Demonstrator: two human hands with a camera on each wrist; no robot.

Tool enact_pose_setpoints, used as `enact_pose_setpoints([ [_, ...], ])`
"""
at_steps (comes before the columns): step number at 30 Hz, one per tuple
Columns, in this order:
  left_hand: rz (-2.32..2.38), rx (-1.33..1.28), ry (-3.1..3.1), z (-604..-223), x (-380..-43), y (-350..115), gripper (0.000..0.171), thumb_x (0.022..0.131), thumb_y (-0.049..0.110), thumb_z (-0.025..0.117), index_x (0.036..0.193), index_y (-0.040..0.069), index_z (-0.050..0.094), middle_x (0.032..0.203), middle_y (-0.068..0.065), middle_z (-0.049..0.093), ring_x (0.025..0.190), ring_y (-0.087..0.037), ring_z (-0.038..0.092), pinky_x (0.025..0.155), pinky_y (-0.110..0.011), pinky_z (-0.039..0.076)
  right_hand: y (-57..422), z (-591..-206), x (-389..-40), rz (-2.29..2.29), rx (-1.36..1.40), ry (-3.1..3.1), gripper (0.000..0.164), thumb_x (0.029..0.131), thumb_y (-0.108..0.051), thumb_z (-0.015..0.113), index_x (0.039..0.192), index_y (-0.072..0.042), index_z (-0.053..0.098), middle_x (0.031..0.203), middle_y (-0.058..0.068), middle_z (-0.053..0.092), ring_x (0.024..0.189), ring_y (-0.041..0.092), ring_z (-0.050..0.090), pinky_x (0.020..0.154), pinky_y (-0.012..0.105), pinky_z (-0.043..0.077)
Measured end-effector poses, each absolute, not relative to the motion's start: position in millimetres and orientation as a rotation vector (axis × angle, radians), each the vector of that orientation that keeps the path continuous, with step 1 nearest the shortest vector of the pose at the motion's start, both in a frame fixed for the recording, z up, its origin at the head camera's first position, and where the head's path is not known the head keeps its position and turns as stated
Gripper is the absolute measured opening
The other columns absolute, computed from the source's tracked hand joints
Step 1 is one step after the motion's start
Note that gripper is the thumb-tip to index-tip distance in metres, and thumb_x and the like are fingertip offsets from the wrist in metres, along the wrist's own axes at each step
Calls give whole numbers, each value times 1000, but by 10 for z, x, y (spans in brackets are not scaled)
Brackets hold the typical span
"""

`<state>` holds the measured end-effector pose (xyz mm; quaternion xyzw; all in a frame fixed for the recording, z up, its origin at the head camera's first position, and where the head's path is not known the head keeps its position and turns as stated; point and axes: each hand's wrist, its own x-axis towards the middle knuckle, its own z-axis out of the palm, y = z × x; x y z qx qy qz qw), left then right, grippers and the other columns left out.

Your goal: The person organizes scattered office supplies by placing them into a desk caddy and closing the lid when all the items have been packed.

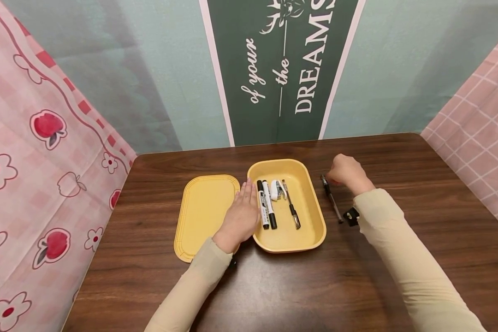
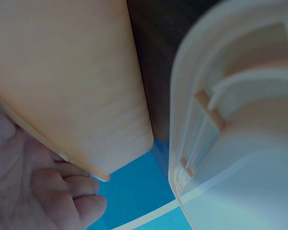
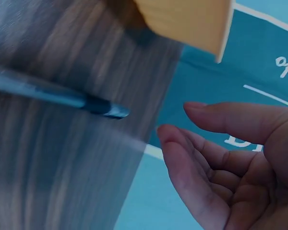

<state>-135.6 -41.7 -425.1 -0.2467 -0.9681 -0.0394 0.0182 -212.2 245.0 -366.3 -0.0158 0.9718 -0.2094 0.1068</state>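
A yellow rectangular box (image 1: 288,240) stands on the table. My left hand (image 1: 241,214) rests along its left wall, fingers straight and touching it; in the left wrist view that hand (image 2: 48,191) lies beside the box wall (image 2: 81,86). Inside are two markers, one a whiter marker (image 1: 269,203), a small white item with metal parts (image 1: 277,190) and a black-ended pen (image 1: 292,206). Another pen (image 1: 331,199) lies on the table right of the box. Close to its far end is my right hand (image 1: 348,173). The right wrist view shows this hand (image 3: 230,163) holding nothing, thumb and forefinger apart.
A flat yellow lid (image 1: 205,212) lies on the brown wooden table (image 1: 265,295), left of the box and partly under the left arm. Behind the table hangs a green printed cloth (image 1: 282,124). Pink patterned cloths flank both sides.
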Motion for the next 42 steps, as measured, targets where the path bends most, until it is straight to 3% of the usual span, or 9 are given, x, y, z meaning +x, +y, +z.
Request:
enact_pose_setpoints([
  [9,-132,-758,-2984,-4253,-1335,-405,54,100,17,36,141,-16,24,151,-30,12,140,-37,18,112,-43,23,2550,-3768,-2108,-589,-10,2845,27,79,-1,48,53,-6,51,48,4,50,45,17,43,45,29,34],
  [22,-121,-745,-2982,-4280,-1322,-389,54,100,17,36,142,-15,23,151,-30,12,140,-36,18,112,-42,22,2579,-3904,-2124,-602,-30,2812,23,77,0,49,54,-4,54,47,2,46,45,16,41,47,29,34],
  [28,-137,-745,-2974,-4301,-1323,-389,54,100,17,32,142,-15,23,151,-30,13,140,-36,19,112,-42,22,2570,-3966,-2130,-592,-46,2816,20,79,-4,56,60,0,60,51,6,55,48,17,49,50,30,39],
  [42,-145,-747,-2969,-4331,-1322,-379,54,100,17,33,142,-16,22,151,-31,13,140,-37,18,111,-44,24,2524,-4128,-2074,-592,-34,2825,26,81,-8,61,58,-8,50,50,4,53,48,18,52,49,31,41],
])
